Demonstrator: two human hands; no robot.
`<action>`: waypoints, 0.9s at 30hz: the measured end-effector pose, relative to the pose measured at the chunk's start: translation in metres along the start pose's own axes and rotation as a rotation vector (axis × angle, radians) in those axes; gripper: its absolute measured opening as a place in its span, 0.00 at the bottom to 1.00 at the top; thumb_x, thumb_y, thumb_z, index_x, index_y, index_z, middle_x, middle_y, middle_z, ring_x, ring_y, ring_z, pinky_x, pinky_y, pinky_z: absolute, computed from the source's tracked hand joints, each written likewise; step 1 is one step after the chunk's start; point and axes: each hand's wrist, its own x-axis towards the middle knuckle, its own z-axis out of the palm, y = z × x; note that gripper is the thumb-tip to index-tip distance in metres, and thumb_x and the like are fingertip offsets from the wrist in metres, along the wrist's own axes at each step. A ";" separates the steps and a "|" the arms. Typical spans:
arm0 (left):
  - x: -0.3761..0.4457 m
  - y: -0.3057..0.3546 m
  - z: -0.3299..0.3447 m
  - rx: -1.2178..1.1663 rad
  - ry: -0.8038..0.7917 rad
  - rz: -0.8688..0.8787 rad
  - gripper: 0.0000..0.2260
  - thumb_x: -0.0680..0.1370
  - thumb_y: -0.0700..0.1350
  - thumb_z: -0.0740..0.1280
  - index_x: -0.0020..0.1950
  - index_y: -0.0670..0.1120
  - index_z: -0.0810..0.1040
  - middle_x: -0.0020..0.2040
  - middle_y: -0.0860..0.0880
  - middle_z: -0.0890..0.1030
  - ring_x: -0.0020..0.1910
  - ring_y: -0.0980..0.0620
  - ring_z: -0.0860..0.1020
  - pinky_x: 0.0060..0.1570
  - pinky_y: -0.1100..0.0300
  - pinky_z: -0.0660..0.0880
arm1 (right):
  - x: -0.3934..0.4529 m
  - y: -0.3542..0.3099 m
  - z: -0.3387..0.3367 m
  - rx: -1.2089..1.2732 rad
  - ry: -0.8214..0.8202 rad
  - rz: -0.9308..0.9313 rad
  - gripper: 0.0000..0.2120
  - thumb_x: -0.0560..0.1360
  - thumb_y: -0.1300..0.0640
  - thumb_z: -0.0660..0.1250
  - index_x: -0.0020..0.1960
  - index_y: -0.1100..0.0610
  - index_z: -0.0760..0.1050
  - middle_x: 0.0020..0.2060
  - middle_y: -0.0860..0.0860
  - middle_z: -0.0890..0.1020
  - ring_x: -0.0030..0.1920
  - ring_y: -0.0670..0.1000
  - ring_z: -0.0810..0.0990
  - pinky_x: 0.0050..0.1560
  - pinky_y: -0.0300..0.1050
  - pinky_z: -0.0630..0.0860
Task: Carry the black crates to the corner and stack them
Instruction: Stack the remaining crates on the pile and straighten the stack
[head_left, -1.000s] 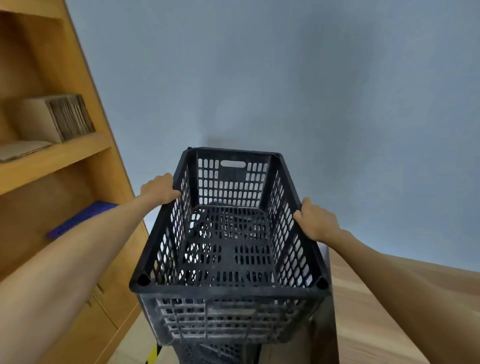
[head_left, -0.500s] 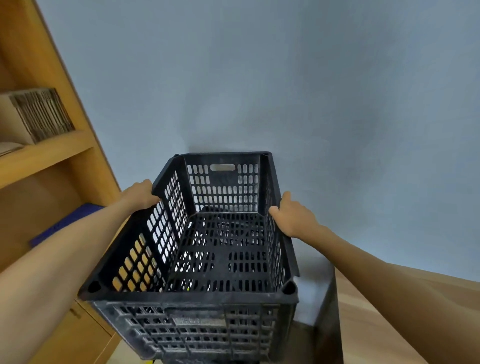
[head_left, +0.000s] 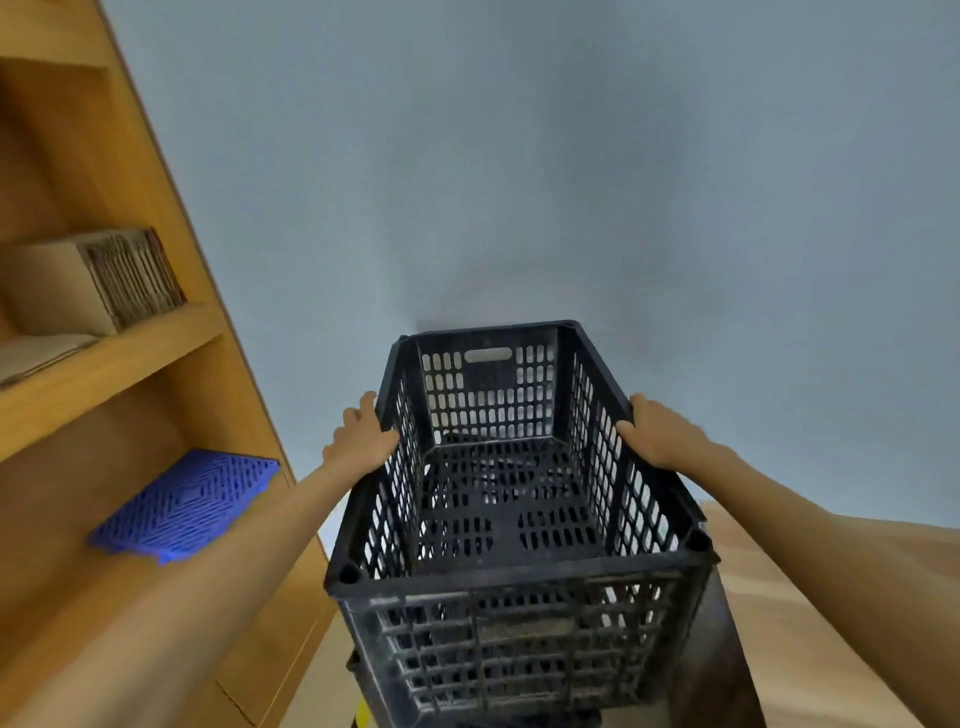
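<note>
My left hand (head_left: 361, 441) and right hand (head_left: 655, 435) grip the crate's (head_left: 511, 525) side rims at lower centre — I'd keep it level, square it over whatever's beneath, then lower evenly.

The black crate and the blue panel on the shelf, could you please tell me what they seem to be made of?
Black crate: likely moulded plastic, matte and dusty; slotted lattice walls, moulded handle slot. Blue panel: probably plastic too, with a moulded grid. Shelf: wood or wood-look laminate, smooth with even grain.
</note>
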 end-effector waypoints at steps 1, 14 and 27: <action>-0.006 -0.006 -0.001 -0.182 -0.030 -0.019 0.33 0.78 0.43 0.63 0.79 0.52 0.50 0.72 0.40 0.63 0.66 0.35 0.70 0.66 0.43 0.69 | -0.003 0.000 0.004 0.025 -0.013 0.014 0.19 0.81 0.51 0.55 0.67 0.62 0.62 0.59 0.63 0.74 0.55 0.63 0.75 0.56 0.55 0.73; -0.074 -0.030 -0.004 -0.620 -0.129 0.079 0.22 0.75 0.28 0.61 0.65 0.46 0.71 0.52 0.42 0.80 0.52 0.40 0.80 0.55 0.41 0.78 | -0.047 -0.018 0.005 0.230 0.007 0.006 0.31 0.80 0.64 0.56 0.78 0.52 0.46 0.50 0.62 0.78 0.36 0.53 0.74 0.35 0.44 0.68; 0.006 -0.050 -0.036 -0.318 -0.277 0.185 0.30 0.74 0.26 0.63 0.74 0.45 0.66 0.55 0.41 0.79 0.40 0.46 0.80 0.36 0.56 0.77 | -0.060 -0.057 0.033 0.608 0.114 0.092 0.33 0.80 0.66 0.54 0.79 0.51 0.44 0.63 0.60 0.75 0.45 0.54 0.78 0.39 0.39 0.71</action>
